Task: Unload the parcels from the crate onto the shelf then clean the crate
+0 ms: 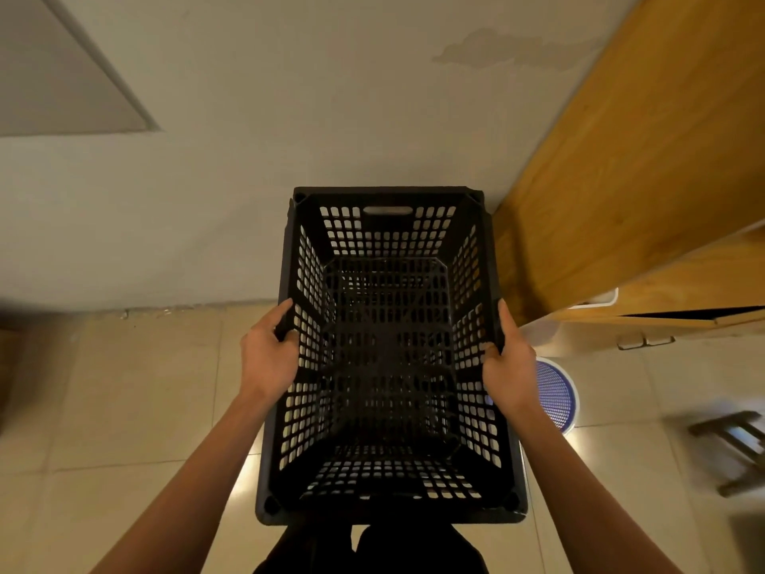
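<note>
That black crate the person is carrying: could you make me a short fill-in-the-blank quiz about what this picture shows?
1. The number of parcels inside the black crate is ____.
2. The left hand and the right hand each grip one long ____ of the crate.
3. The round basket on the floor beside the right hand is coloured ____.
4. The cabinet to the right of the crate is made of ____.

Missing words: zero; side; blue; wood

Matt black plastic crate (pixel 385 366); glossy floor tiles (pixel 124 408)
</note>
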{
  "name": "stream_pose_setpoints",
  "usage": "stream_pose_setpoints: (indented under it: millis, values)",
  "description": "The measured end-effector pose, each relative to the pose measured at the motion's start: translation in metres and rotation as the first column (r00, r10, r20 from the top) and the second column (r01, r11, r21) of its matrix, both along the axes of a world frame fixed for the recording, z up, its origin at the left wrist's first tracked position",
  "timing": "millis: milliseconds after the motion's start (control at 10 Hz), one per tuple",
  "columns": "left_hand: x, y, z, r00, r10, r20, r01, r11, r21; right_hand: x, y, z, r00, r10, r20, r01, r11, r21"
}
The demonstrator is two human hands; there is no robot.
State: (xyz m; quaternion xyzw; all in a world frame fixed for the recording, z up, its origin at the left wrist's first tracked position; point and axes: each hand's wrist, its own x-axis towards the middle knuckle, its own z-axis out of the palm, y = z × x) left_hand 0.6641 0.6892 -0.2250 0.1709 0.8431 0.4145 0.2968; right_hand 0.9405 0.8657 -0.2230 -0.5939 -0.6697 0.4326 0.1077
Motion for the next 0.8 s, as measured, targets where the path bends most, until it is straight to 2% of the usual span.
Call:
stream_pose_setpoints:
  millis: [200, 300, 400, 500, 600, 700, 800]
  values:
    - [0.000, -0.001, 0.001, 0.986, -0.140, -0.092, 0.131, 0.987, -0.091, 0.001, 0.002, -0.001, 0.999, 0.040, 0.004, -0.040, 0.999, 0.015]
    - [0.004, -0.002, 0.002, 0.965, -0.212, -0.154, 0.187, 0.968, -0.164, 0.004, 0.004, -0.001, 0.992, 0.111, 0.053, -0.113, 0.993, 0.026]
    - [0.013, -0.006, 0.007, 0.893, -0.319, -0.318, 0.228, 0.929, -0.290, 0.006, 0.005, 0.001, 0.948, 0.203, 0.244, -0.254, 0.947, 0.197]
    - [0.022, -0.009, 0.017, 0.775, -0.443, -0.451, 0.287, 0.882, -0.373, 0.005, 0.002, 0.004, 0.889, 0.254, 0.381, -0.390, 0.857, 0.338]
    - [0.028, -0.008, 0.030, 0.713, -0.512, -0.479, 0.329, 0.848, -0.416, 0.001, -0.004, 0.009, 0.855, 0.291, 0.429, -0.471, 0.782, 0.408]
    - [0.032, -0.017, 0.042, 0.681, -0.511, -0.524, 0.339, 0.855, -0.393, -0.008, -0.015, 0.016, 0.847, 0.340, 0.409, -0.507, 0.749, 0.426]
    - [0.030, -0.033, 0.050, 0.694, -0.484, -0.533, 0.321, 0.871, -0.372, -0.024, -0.029, 0.025, 0.837, 0.403, 0.371, -0.536, 0.744, 0.399]
